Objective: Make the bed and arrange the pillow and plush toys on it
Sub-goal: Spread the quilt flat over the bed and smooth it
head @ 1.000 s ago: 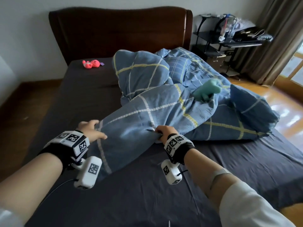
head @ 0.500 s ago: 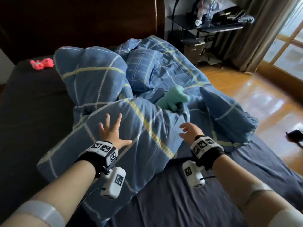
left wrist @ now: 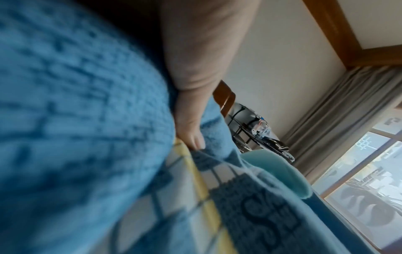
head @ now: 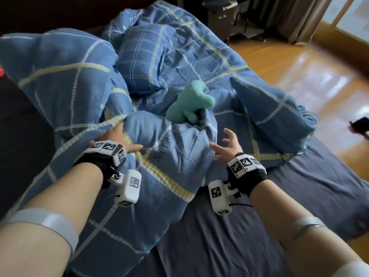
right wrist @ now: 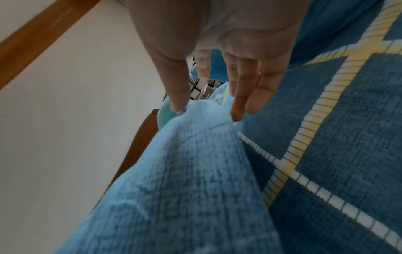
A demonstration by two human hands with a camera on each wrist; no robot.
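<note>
A blue checked quilt (head: 179,156) lies bunched across the dark bed sheet (head: 219,236). On it sit a matching pillow (head: 141,62) and, nearer me, a teal plush toy (head: 189,102). My left hand (head: 117,136) rests on a raised fold of the quilt with the thumb stretched out; its fingers sink behind the fold. In the left wrist view the thumb (left wrist: 191,120) lies along the fabric. My right hand (head: 227,144) is spread just right of that fold. Its fingertips (right wrist: 237,110) touch the quilt (right wrist: 195,171) and hold nothing. A sliver of red plush (head: 1,71) shows at the far left edge.
Wooden floor (head: 299,76) runs along the bed's right side, with a dark object (head: 359,124) lying on it. A black shelf rack (head: 229,17) and a grey curtain (head: 295,21) stand at the back right. The dark headboard (head: 60,11) is behind the quilt.
Both hands let go of the quilt's near edge and moved forward onto the bunched middle. The left hand has settled into a fold and the right has reached further in. The view has shifted right and closer.
</note>
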